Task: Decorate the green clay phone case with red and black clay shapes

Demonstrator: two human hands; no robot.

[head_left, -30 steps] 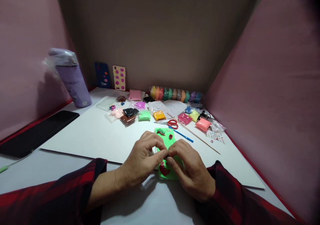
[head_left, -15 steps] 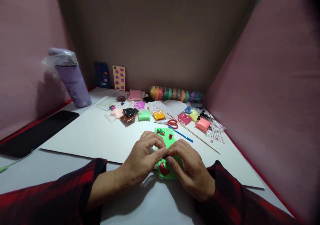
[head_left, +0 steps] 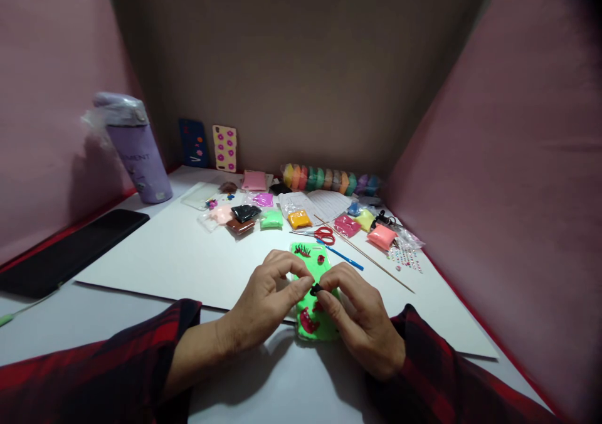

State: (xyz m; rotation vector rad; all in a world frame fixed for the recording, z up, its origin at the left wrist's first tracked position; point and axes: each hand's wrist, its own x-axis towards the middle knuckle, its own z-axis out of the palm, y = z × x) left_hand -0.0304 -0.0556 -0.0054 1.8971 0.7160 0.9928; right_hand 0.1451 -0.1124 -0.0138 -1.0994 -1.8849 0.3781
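A small piece of black clay (head_left: 315, 290) shows between the fingertips of both hands. My right hand (head_left: 361, 317) pinches it between thumb and forefinger. The thumb and forefinger of my left hand (head_left: 269, 291) are closed at its left side; how much of it they grip is partly hidden. Directly beneath lies a phone case covered in bright green clay (head_left: 324, 331). Red shapes decorate it: a crescent-like one with light dots (head_left: 308, 320) low down, a small round one (head_left: 320, 259) and one with dark spikes (head_left: 302, 250) near the top. My right fingers hide part of the case.
Beyond the case lie red-handled scissors (head_left: 324, 234), a blue pen-like tool (head_left: 347, 258) and a thin wooden stick (head_left: 371, 259). Several clay packets, including a black one (head_left: 245, 212), lie farther back. A purple tumbler (head_left: 141, 160) and a phone (head_left: 75, 248) stand and lie at left.
My fingertips have parted slightly, so more of the black clay shows between them. My right hand has shifted a little, uncovering more red on the case.
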